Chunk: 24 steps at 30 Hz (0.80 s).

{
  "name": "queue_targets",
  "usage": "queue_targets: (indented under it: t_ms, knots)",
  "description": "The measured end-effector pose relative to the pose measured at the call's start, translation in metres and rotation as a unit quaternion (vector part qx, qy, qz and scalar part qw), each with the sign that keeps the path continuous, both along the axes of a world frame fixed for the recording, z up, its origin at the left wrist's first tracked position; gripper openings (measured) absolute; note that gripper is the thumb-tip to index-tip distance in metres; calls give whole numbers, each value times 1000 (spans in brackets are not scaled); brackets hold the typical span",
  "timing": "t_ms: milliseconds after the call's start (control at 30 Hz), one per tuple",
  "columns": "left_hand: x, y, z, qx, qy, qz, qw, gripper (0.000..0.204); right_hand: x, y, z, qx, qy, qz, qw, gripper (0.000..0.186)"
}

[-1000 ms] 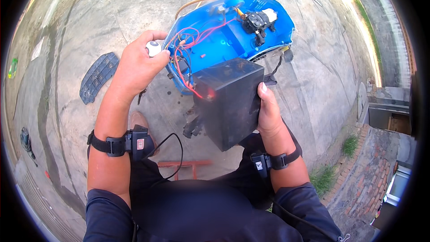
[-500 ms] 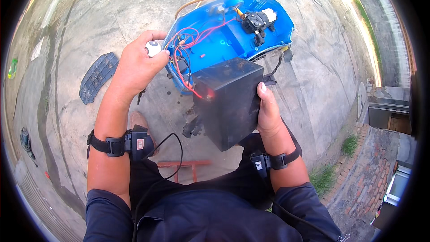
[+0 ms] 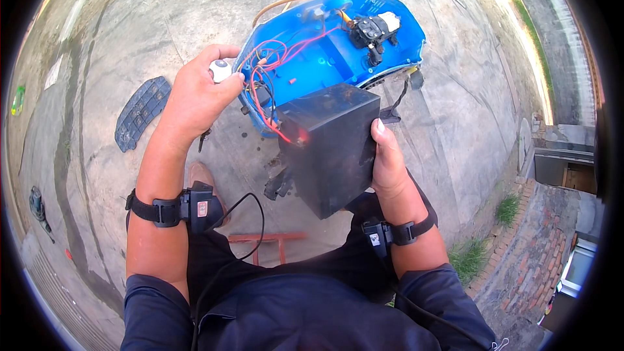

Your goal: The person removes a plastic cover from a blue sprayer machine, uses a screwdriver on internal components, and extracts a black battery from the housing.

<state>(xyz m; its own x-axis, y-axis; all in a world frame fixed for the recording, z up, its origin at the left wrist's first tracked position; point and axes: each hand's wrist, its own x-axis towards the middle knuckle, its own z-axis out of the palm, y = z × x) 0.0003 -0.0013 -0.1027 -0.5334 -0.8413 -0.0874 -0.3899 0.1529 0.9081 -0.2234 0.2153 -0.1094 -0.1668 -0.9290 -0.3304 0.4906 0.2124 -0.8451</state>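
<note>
My left hand (image 3: pixel 198 91) is closed around a white round knob (image 3: pixel 221 70) at the left end of a blue plastic housing (image 3: pixel 305 58), thumb and forefinger at its rim. The housing is open towards me; red and dark wires (image 3: pixel 270 58) lie in its left part and a small black pump (image 3: pixel 372 31) with a white end sits at its right. My right hand (image 3: pixel 391 159) grips the right side of a black box-shaped battery (image 3: pixel 331 149), its fingers hidden behind. A red wire runs from the housing to the battery's upper left corner.
On the concrete ground, a dark ribbed plate (image 3: pixel 143 112) lies to the left. A black fitting (image 3: pixel 278 184) is below the battery, near a red metal frame (image 3: pixel 281 239) between my legs. A tan hose (image 3: pixel 279 4) curves behind the housing. Bricks (image 3: pixel 533 253) border the right side.
The housing and battery have shifted very slightly left. Both hands keep the same grip.
</note>
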Motion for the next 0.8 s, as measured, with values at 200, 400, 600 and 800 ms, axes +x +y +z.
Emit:
queue_targets:
  t_ms: [200,400,600,800]
  knots:
    - [0,1,3,9,2,0,1000,36,-1,1,-2,0,-4,1,1000,76]
    - [0,0,0,4,10,-2,1000,36,-1,1,-5,1,-8,-8,1000,76]
    - [1,-1,-2,-4,13,-2,1000,36,1,0,-2,6,-6,-8,1000,77]
    - [0,1,2,4,5,-2,1000,35,0,0,-1,5,-4,-3,1000,79]
